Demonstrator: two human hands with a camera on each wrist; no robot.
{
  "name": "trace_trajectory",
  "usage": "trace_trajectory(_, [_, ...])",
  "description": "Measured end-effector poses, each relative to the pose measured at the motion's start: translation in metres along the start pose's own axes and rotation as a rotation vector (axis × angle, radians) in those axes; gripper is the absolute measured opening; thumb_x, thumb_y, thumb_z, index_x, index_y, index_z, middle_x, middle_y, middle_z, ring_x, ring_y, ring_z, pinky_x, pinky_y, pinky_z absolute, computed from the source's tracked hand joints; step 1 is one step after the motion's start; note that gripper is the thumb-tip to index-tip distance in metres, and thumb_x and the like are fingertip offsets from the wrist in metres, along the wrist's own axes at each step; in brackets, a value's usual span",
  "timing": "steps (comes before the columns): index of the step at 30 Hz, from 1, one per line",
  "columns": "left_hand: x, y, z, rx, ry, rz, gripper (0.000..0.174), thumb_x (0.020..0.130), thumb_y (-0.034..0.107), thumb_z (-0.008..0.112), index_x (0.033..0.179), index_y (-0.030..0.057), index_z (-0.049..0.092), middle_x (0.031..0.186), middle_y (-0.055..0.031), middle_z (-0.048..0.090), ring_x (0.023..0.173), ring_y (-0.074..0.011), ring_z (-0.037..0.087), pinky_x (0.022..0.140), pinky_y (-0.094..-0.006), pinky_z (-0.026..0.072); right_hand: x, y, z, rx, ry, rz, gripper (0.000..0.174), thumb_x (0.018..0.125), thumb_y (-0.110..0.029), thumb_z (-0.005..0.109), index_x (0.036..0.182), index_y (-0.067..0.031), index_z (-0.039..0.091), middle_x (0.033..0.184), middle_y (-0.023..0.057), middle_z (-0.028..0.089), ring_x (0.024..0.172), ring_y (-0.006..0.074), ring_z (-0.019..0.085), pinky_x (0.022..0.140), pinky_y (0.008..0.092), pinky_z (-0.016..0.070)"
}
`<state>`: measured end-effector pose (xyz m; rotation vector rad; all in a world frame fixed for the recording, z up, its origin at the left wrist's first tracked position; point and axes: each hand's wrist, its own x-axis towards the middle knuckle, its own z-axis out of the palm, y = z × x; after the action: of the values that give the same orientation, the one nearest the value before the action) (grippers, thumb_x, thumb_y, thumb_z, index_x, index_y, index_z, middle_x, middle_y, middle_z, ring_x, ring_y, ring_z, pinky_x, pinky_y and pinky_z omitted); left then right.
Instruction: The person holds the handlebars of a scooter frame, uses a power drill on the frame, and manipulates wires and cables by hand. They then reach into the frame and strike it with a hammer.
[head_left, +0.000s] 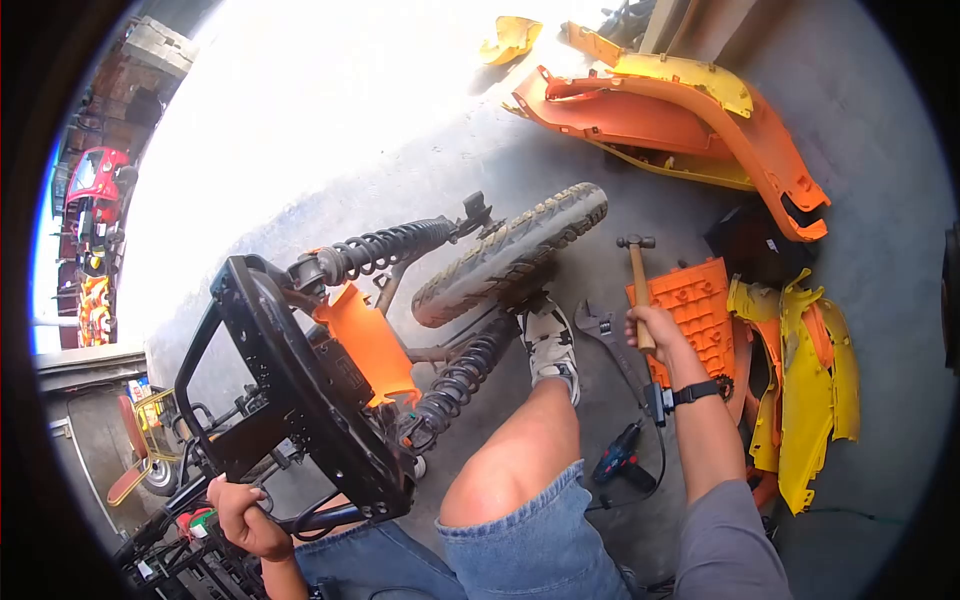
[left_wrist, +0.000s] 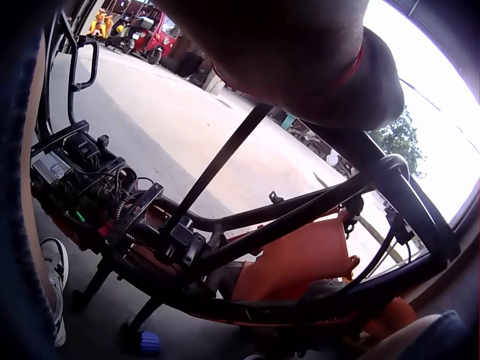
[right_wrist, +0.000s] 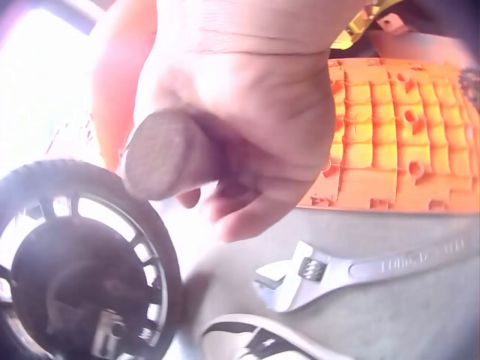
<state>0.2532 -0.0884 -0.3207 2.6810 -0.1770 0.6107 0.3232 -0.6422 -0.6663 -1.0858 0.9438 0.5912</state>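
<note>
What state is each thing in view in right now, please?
Hammer, held by its handle in the right hand
Left hand, gripping the black frame
Black frame, exposed
Adjustable wrench, lying on the floor, jaws apart
Drill, lying on the floor
Wheel, upright
Orange ribbed panel, detached, ribs showing
Yellow panels, detached
</note>
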Motion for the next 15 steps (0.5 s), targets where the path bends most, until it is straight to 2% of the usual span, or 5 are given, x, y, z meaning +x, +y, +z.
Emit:
trace_trajectory(5, [0.004,0.006,0.004,-0.045,0.041,0.030,0.016,0.073,-0.002,0.042,0.076,0.0051,0.057,0.065,-0.0047,0.053,0.065,-0.0187,0.050,0.099,-0.0464,0.0364,-0.149,0.004,0.036,-0.086,0.012,-0.391,0.024,0.092,-0.015,0.062,0.107,0.0003,0.053,0.083,0.0085,0.062,0.065,0.0143,0.061,0.056,0.0279,0.0540])
trace_trajectory(8, [0.007,0.008,0.004,-0.052,0.067,0.051,0.015,0.076,0.001,0.043,0.078,0.0056,0.058,0.065,-0.0039,0.054,0.065,-0.0186,0.050,0.097,-0.0454,0.0382,-0.196,-0.006,0.052,-0.184,-0.013,-0.432,0.028,0.097,-0.029,0.061,0.094,-0.0020,0.054,0.065,0.0027,0.054,0.050,0.0085,0.049,0.046,0.0231,0.0401])
trace_trajectory(11, [0.008,0.008,0.004,-0.065,0.081,0.056,0.016,0.074,0.001,0.044,0.077,0.0056,0.059,0.065,-0.0035,0.054,0.065,-0.0187,0.051,0.096,-0.0445,0.0390,-0.231,-0.042,0.080,-0.225,0.036,-0.524,0.040,0.098,-0.041,0.057,0.085,-0.0036,0.053,0.060,0.0002,0.048,0.049,0.0074,0.047,0.045,0.0231,0.0395])
trace_trajectory(12, [0.008,0.009,0.003,-0.073,0.087,0.051,0.016,0.074,0.000,0.044,0.077,0.0055,0.059,0.065,-0.0037,0.055,0.065,-0.0189,0.051,0.096,-0.0443,0.0393,-0.235,-0.051,0.089,-0.232,0.030,-0.643,0.052,0.098,-0.054,0.050,0.081,-0.0046,0.052,0.060,-0.0008,0.046,0.049,0.0068,0.046,0.044,0.0234,0.0390])
trace_trajectory(15, [0.011,0.009,0.004,-0.098,0.100,0.049,0.016,0.072,0.000,0.045,0.076,0.0052,0.060,0.065,-0.0042,0.056,0.065,-0.0197,0.052,0.095,-0.0440,0.0398,-0.224,-0.044,0.116,-0.244,0.050,-0.888,0.056,0.098,-0.057,0.046,0.080,-0.0050,0.052,0.059,-0.0010,0.046,0.050,0.0068,0.045,0.045,0.0230,0.0388])
